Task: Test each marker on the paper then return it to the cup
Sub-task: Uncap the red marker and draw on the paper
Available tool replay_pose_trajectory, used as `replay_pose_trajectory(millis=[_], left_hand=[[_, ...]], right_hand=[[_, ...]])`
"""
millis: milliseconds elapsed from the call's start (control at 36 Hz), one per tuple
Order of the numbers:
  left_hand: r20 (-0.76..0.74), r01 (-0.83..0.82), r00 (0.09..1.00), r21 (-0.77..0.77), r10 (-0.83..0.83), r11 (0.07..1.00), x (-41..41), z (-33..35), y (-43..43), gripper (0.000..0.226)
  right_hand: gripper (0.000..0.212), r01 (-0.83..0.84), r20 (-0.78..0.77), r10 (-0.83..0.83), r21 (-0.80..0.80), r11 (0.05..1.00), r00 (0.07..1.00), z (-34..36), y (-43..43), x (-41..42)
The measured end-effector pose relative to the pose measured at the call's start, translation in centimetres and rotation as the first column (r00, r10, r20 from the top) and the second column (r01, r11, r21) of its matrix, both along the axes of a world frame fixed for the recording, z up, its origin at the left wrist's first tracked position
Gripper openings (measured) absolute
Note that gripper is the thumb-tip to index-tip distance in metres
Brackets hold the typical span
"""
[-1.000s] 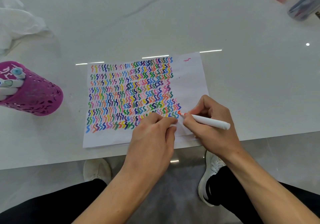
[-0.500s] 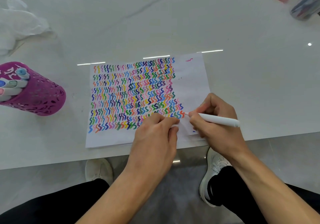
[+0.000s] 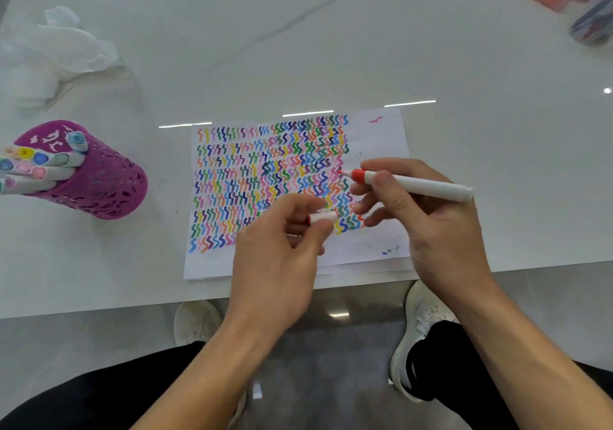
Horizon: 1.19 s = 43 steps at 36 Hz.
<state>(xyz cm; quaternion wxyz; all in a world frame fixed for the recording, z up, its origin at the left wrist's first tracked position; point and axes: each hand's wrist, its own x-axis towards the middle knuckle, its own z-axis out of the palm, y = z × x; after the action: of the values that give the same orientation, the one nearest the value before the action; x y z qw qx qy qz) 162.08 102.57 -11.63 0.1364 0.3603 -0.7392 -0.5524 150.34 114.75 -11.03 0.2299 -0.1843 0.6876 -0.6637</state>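
Over the right half of the paper (image 3: 374, 137), our right hand (image 3: 428, 230) gripped the marker (image 3: 424, 185), long axis running left-right, red tip pointing left. Our left hand (image 3: 278, 257) pinched the cap (image 3: 323, 217) over the paper's near part, close to that tip. The cup (image 3: 109, 190) stood left of the paper.

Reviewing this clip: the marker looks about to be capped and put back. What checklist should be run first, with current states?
1. Marker held by right hand: ok.
2. Cap pinched in left hand: ok.
3. Cap on marker: not ok, red tip is bare.
4. Cap opening turned toward the tip: cannot tell.
5. Cup in view, left of the paper: ok.
6. Room in the cup for one more: cannot tell.
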Motion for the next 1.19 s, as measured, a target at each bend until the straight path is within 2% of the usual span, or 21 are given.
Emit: replay_pose_trajectory(millis=[111,194,472,694,1028,1194], left_hand=[[-0.140,-0.053,0.985,0.294,0.098,0.954,0.1,0.4,-0.9,0.008],[-0.185,-0.055,0.973,0.387,0.136,0.920,0.2,0.5,-1.0,0.013],[-0.237,-0.044,0.962,0.367,0.139,0.929,0.4,0.9,-1.0,0.016],[-0.276,0.027,0.960,0.282,0.054,0.959,0.3,0.9,-0.7,0.017],[-0.297,0.053,0.954,0.308,0.043,0.950,0.4,0.9,-0.7,0.017],[-0.284,0.041,0.957,0.306,0.050,0.951,0.7,0.9,-0.9,0.015]], right_hand=[[0.021,-0.032,0.052,0.035,-0.049,0.998,0.998,0.2,-0.2,0.4],[0.021,-0.036,0.068,0.040,-0.053,0.998,0.997,0.3,-0.3,0.6],[0.017,-0.071,-0.022,0.070,-0.032,0.997,0.997,0.8,-1.2,1.3],[0.022,-0.106,0.024,0.107,-0.046,0.993,0.994,0.5,-1.4,1.3],[0.023,-0.103,0.026,0.104,-0.042,0.994,0.994,0.0,-1.3,1.0],[0.026,-0.127,0.114,0.137,-0.091,0.988,0.984,-0.3,-1.3,1.0]])
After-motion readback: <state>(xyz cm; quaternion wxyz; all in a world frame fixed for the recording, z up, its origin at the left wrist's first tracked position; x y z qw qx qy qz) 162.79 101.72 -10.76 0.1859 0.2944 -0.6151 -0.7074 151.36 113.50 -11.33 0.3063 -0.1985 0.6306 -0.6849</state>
